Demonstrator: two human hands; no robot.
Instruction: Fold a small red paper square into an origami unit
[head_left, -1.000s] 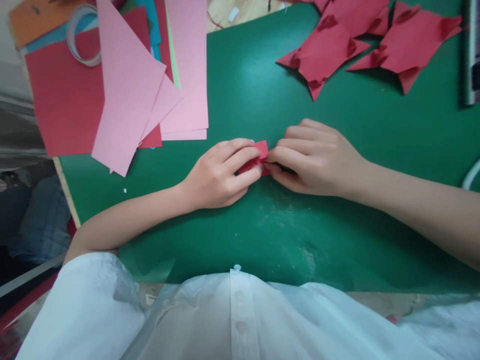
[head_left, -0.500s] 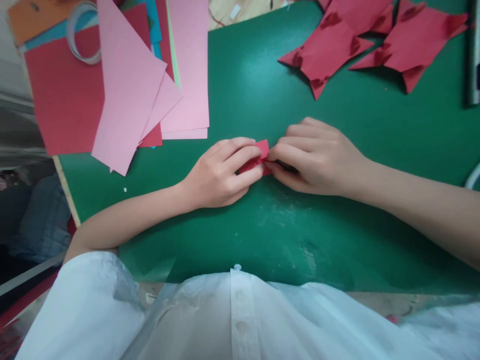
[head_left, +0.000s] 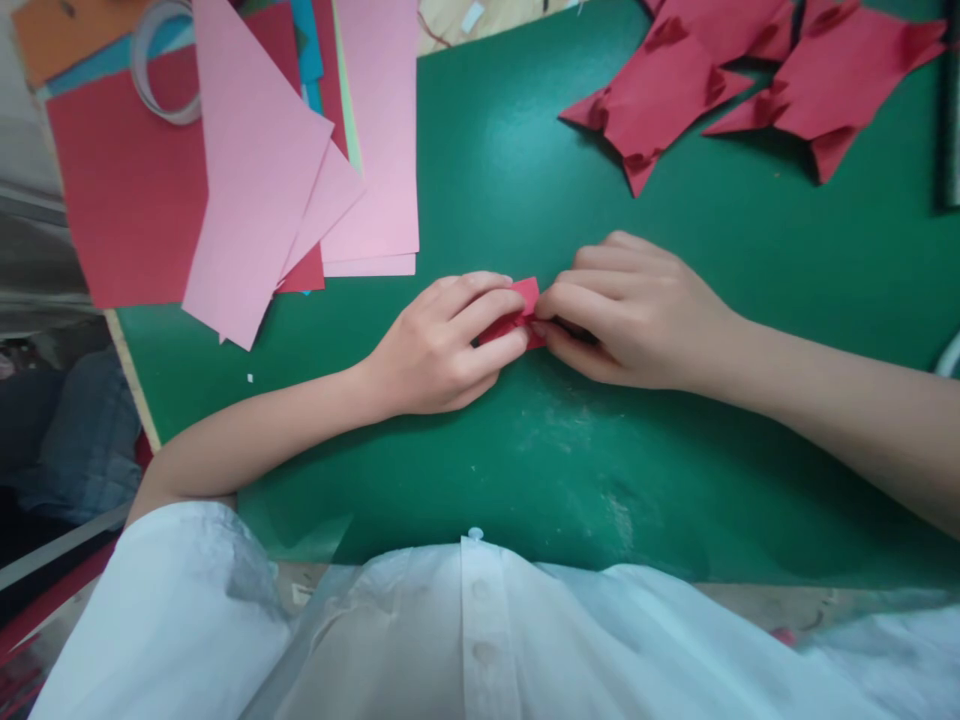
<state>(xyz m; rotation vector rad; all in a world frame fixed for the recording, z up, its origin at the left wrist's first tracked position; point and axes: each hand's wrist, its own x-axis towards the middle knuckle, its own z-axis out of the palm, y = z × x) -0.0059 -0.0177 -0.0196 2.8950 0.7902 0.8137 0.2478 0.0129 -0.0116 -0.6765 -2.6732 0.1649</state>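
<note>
A small folded piece of red paper [head_left: 528,294] lies between my two hands, low over the green table top. My left hand [head_left: 450,345] is closed on it from the left, with fingers over the paper so that much of it is hidden. From the right, my right hand [head_left: 630,310] pinches the paper's edge between thumb and forefinger, the other fingers curled in. Farther back on the right lie folded red paper shapes [head_left: 664,105] with pointed corners, and another such red shape [head_left: 832,85] beside them.
Pink paper sheets [head_left: 255,170] and a red sheet [head_left: 135,210] are piled at the back left, with a roll of tape [head_left: 141,75] on them. A dark rod-like object [head_left: 951,110] stands at the right edge. A tiny white scrap [head_left: 250,378] lies left on the green table [head_left: 480,480].
Almost nothing differs. Both hands keep their hold on the red paper, and the view has shifted very slightly.
</note>
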